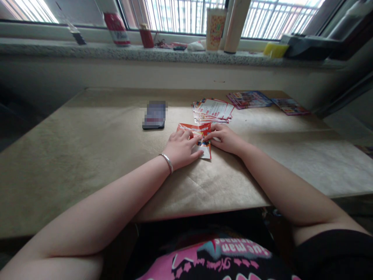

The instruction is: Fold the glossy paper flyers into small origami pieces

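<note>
A red and white printed leaflet lies folded on the brown paper-covered table. My left hand, with a silver bracelet on the wrist, lies flat on the leaflet's left part, fingers stretched and pressing it down. My right hand rests on the leaflet's right edge, fingers curled and pinching the paper against the table. Just behind the hands sits a stack of similar leaflets.
A dark phone lies left of the stack. More leaflets and another pile lie at the far right. The window sill holds a can, a small red jar, cups, and a yellow box.
</note>
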### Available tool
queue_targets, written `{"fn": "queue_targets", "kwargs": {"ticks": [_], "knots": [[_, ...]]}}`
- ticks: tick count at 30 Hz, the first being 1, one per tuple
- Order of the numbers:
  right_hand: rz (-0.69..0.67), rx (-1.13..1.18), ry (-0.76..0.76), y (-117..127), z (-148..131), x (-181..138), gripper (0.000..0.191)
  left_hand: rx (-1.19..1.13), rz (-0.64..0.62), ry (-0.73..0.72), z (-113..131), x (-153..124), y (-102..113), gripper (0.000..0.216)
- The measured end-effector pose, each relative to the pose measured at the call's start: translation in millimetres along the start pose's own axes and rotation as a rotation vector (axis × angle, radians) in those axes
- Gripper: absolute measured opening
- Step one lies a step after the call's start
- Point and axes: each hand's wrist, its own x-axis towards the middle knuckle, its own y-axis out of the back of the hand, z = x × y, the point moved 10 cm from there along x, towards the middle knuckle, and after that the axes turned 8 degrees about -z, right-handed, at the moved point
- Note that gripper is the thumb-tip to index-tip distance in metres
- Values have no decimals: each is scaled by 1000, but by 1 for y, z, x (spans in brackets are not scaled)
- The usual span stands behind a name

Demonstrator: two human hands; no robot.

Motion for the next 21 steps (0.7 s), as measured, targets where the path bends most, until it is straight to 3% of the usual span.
{"fn": "queue_targets", "kwargs": {"ticks": [4,9,21], "knots": [[106,-101,-84,11,6,-3,11,-17,-17,7,0,1,-1,60],[102,-109,-163,8,16,1,14,-52,-33,-21,5,4,-3,67],[178,58,-139,12,19,10,9,-55,-22,-20,4,4,-5,70]]}}
